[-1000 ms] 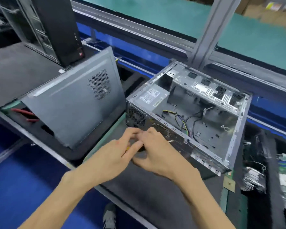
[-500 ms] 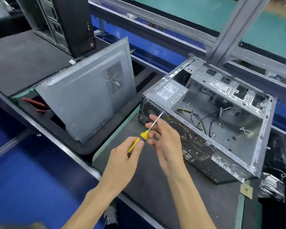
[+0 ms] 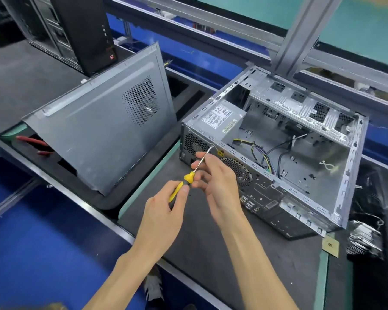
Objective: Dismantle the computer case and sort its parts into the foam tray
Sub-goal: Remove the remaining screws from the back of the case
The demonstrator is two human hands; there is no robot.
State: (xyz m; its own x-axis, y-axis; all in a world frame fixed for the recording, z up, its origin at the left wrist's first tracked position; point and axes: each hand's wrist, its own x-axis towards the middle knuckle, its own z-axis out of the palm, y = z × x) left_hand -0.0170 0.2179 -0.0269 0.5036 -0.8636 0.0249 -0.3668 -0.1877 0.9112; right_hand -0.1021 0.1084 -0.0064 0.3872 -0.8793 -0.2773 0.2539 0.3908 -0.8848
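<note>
At case (image 3: 276,139) rear | one screwdriver (image 3: 189,176) | left hand (image 3: 164,217) grips handle | right hand (image 3: 215,182) pinches shaft

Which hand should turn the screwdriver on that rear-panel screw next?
Probably left. The left hand already grips the yellow handle of the screwdriver; the right hand only pinches the shaft, steadying the tip at the computer case rear panel.

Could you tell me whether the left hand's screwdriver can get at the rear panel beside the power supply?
Probably yes: the screwdriver tip already sits at the case rear, nothing between; the right hand only steadies its shaft.
</note>
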